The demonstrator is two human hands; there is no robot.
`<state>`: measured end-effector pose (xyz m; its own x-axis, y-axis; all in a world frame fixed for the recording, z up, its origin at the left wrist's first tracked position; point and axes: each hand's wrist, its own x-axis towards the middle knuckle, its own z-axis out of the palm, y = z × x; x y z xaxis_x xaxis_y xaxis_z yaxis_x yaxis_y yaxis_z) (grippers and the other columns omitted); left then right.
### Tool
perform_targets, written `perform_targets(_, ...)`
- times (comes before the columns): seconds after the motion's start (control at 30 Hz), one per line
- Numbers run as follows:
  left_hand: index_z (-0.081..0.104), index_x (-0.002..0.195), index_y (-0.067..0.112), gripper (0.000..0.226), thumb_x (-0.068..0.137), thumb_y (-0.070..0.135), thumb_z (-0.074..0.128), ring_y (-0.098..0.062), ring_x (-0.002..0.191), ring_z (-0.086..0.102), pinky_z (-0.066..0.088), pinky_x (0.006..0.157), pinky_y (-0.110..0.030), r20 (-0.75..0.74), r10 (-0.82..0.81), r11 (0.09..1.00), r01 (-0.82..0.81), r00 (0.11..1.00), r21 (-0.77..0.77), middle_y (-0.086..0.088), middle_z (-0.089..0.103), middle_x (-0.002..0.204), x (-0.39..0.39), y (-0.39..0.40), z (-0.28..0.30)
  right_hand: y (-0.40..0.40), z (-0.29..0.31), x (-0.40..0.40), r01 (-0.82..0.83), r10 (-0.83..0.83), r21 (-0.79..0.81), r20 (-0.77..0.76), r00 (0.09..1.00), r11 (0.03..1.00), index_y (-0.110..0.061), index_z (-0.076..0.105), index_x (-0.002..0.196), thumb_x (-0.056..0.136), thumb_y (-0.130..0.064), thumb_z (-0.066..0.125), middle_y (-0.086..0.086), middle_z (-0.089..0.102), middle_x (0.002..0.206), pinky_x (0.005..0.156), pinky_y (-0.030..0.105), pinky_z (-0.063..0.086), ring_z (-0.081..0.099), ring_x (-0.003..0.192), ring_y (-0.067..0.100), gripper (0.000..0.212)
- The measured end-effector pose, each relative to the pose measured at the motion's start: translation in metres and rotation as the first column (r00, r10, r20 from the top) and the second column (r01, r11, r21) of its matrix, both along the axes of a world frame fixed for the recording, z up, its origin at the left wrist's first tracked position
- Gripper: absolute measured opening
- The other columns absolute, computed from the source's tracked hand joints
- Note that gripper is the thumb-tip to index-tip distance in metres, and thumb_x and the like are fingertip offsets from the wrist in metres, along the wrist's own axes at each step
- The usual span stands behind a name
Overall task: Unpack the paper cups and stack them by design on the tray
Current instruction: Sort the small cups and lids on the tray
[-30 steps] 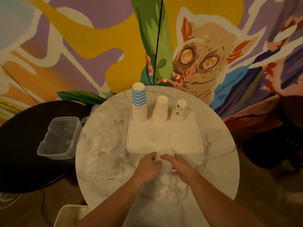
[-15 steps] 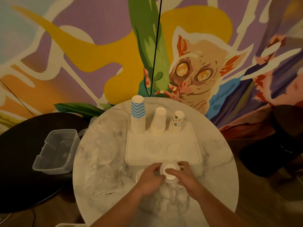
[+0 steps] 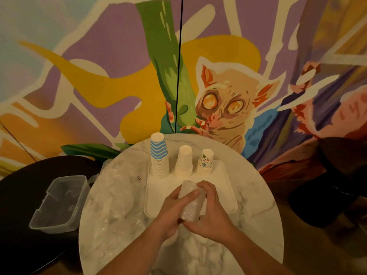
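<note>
Dim, warm yellowish indoor light falls from above on the round white marble-patterned desk [image 3: 248, 205], its pale top the brightest area in view. The round dark side table [image 3: 23, 225] at left and the floor at right sink into deep shadow with little detail. Wide-angle distortion bows the painted purple, yellow and green wall mural [image 3: 99, 76] outward toward the edges and curves the desk rim. The picture is soft throughout and grainy in the dark parts. The plastic-wrapped stack of white cups [image 3: 189, 203] between the hands is blurred, and so are the fingers [image 3: 190, 194]. Faint glare marks the clear rectangular plastic container [image 3: 57, 203].
</note>
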<state>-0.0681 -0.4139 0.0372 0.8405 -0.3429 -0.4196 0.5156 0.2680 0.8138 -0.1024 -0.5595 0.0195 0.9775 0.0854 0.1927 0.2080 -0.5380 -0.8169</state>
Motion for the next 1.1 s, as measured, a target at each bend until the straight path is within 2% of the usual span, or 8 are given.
perform_targets(0.1,0.075,0.114,0.027,0.046,0.070,0.027,0.088,-0.030,0.111,0.070,0.053,0.098,-0.060,0.143,0.052,0.996,-0.062,0.988,0.066,-0.008,0.075,0.114,0.002,0.006,-0.006,-0.015,0.015,0.000,-0.144,0.160,0.169,-0.083,0.984,0.975,-0.034,0.026,0.145,0.070,-0.020,0.075,-0.013,0.041,0.143,0.106,0.019,0.043,0.045,0.134,0.006,0.091)
perform_targets(0.27,0.064,0.129,0.032,0.079,0.056,0.031,0.094,-0.005,0.112,0.067,0.055,0.087,-0.021,0.444,0.007,0.957,-0.134,0.896,0.257,0.013,0.072,0.119,0.001,0.014,-0.003,-0.018,0.028,0.016,0.014,0.013,0.339,-0.078,0.997,0.941,-0.027,0.068,0.109,0.081,-0.031,0.071,-0.009,0.061,0.119,0.096,0.033,0.052,0.058,0.120,0.011,0.029)
perform_targets(0.37,0.061,0.136,0.030,0.083,0.061,0.019,0.096,-0.004,0.119,0.063,0.053,0.094,-0.022,0.535,-0.060,0.938,-0.136,0.843,0.319,0.015,0.069,0.126,0.004,0.018,-0.001,-0.017,0.027,0.022,0.049,-0.005,0.300,-0.145,0.989,0.953,-0.035,0.068,0.094,0.069,-0.048,0.080,-0.014,0.056,0.133,0.097,0.028,0.052,0.054,0.124,0.003,0.031)
perform_targets(0.47,0.061,0.136,0.032,0.083,0.063,0.015,0.096,-0.003,0.120,0.062,0.050,0.094,-0.017,0.578,-0.106,0.920,-0.140,0.809,0.365,0.014,0.069,0.127,0.007,0.023,0.000,-0.019,0.024,0.025,0.036,0.043,0.335,-0.227,0.973,0.941,-0.034,0.066,0.097,0.066,-0.047,0.084,-0.011,0.068,0.112,0.093,0.038,0.057,0.065,0.108,0.015,0.038)
perform_targets(0.57,0.061,0.135,0.032,0.082,0.063,0.017,0.097,-0.001,0.119,0.062,0.049,0.093,-0.014,0.593,-0.126,0.903,-0.156,0.795,0.401,0.017,0.068,0.127,0.006,0.027,-0.001,-0.017,0.025,0.027,0.031,0.071,0.360,-0.265,0.962,0.932,-0.030,0.065,0.108,0.065,-0.046,0.084,-0.011,0.068,0.108,0.089,0.030,0.056,0.065,0.106,0.013,0.050)
perform_targets(0.73,0.064,0.129,0.034,0.077,0.061,0.020,0.097,-0.001,0.118,0.063,0.048,0.094,-0.014,0.604,-0.105,0.881,-0.208,0.790,0.425,0.017,0.070,0.123,0.006,0.033,-0.007,-0.014,0.021,0.030,0.083,0.095,0.464,-0.348,0.933,0.882,-0.026,0.056,0.123,0.086,-0.020,0.078,-0.001,0.071,0.114,0.095,0.032,0.054,0.068,0.109,0.015,0.043)
perform_targets(0.87,0.064,0.131,0.031,0.079,0.060,0.029,0.098,-0.004,0.119,0.062,0.050,0.099,-0.022,0.588,-0.116,0.872,-0.201,0.800,0.446,0.015,0.069,0.124,0.011,0.040,-0.015,-0.010,0.019,0.033,0.107,0.127,0.514,-0.400,0.908,0.851,-0.025,0.056,0.130,0.094,-0.018,0.067,-0.001,0.074,0.114,0.092,0.029,0.055,0.068,0.109,0.015,0.038)
perform_targets(1.1,0.065,0.125,0.036,0.074,0.062,0.017,0.097,0.008,0.116,0.059,0.045,0.099,-0.010,0.547,0.031,0.839,-0.319,0.836,0.440,0.031,0.066,0.120,0.023,0.068,-0.032,-0.008,-0.006,0.057,0.335,-0.075,0.461,-0.496,0.865,0.822,-0.015,0.059,0.135,0.098,-0.022,0.062,0.007,0.071,0.117,0.081,0.028,0.059,0.070,0.100,0.013,0.038)
